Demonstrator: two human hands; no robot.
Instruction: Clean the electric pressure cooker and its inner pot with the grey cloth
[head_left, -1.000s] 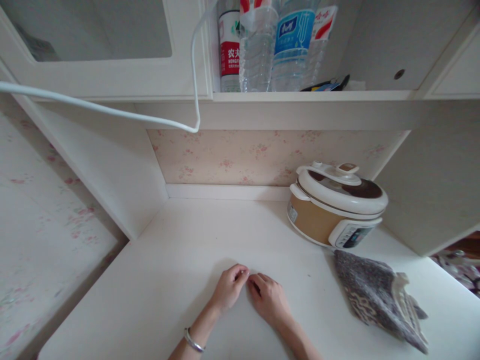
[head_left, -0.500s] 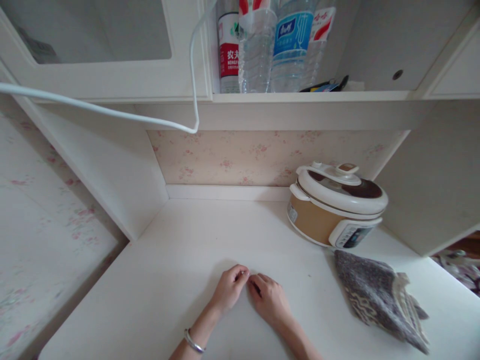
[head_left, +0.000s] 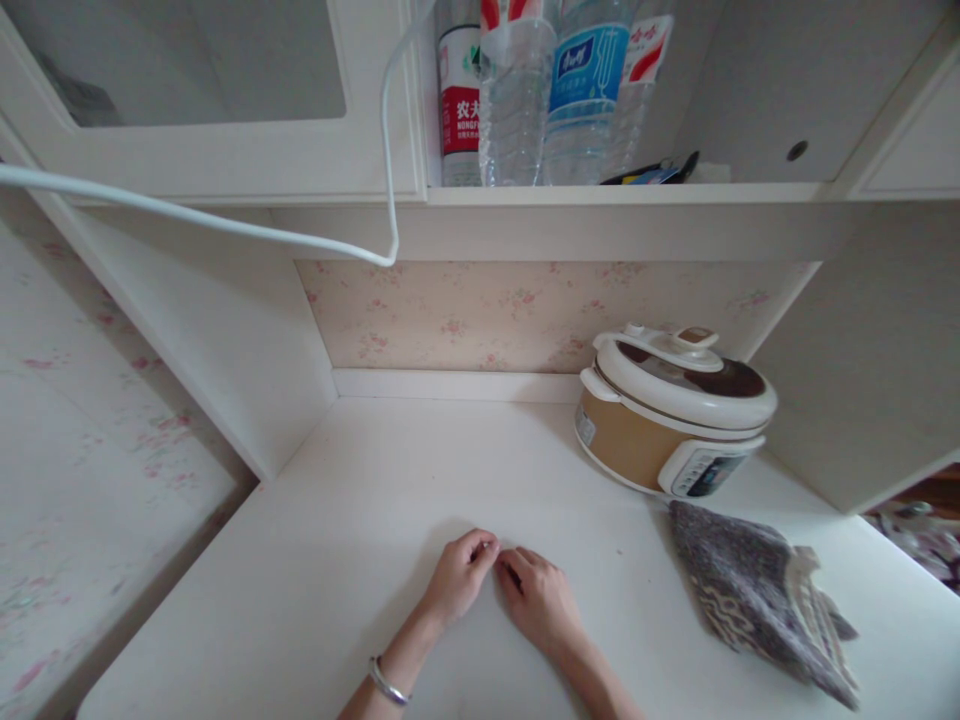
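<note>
So this is a white table tucked under a white wall cabinet, with pink floral wallpaper along the back and a pale side panel on the left, plus a greyer panel on the right. Plastic bottles stand on the open shelf up top, and a white cable droops across the cabinet front.

Edge-wise, the table's left side slants down toward the bottom corner. Over on the right there's an edge too, with some stuff past it that's too blurry to make out. Most of the elbow room is left of the hands and ahead of them, up to the back ledge. The right side is where things sit: a tan and white electric cooker, lid on, toward the back, and a rumpled grey cloth just in front of it (can't tell if they touch).

As for the hands, the left hand, silver bangle on that wrist, is loosely curled closed, thumb against the index finger. The right hand is curled in as well, just beside it, and the cloth is well off to its right.
</note>
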